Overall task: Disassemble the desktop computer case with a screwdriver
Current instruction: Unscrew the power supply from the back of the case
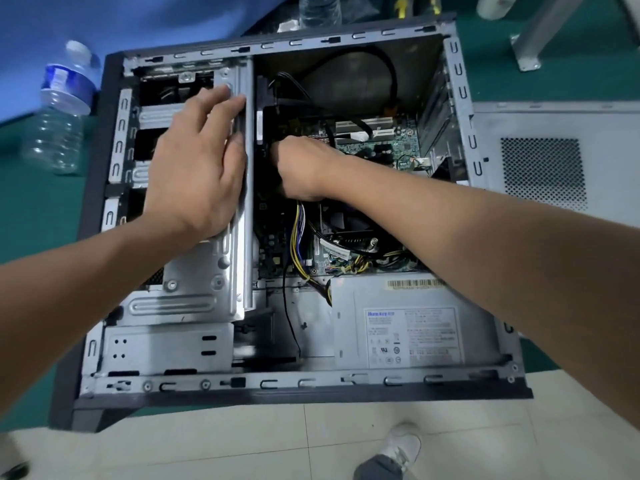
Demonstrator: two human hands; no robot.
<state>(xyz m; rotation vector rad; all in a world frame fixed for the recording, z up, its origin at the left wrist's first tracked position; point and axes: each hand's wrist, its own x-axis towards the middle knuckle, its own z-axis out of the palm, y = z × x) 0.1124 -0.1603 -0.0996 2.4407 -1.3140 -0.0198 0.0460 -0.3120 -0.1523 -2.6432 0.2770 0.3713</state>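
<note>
— What does the frame show?

— A desktop computer case (298, 386) lies on its side on a green work surface (20, 209), its side opening facing up. The removed side panel (554, 161), grey with a perforated vent, lies flat just to the right of it.

— And the hands?

— The left hand (197, 168) lies flat on the metal drive cage (194, 285) in the case's left half, fingers straight and spread, pressing on it and grasping nothing. The right hand (301, 168) reaches down beside the cage into the dark gap over the motherboard (384, 147), fingers curled. Whether it grips anything there cannot be told; the fingertips are hidden.

— What else is inside?

— The power supply (408, 334), labelled, sits in the near right corner. A bundle of yellow and black wires (298, 233) runs from just below the right hand toward it.

— Around the case?

— A plastic water bottle (59, 109) lies on the green surface left of the case. A second bottle (318, 8) is just beyond the far edge. A shoe (401, 448) stands on the pale floor tiles below.
</note>
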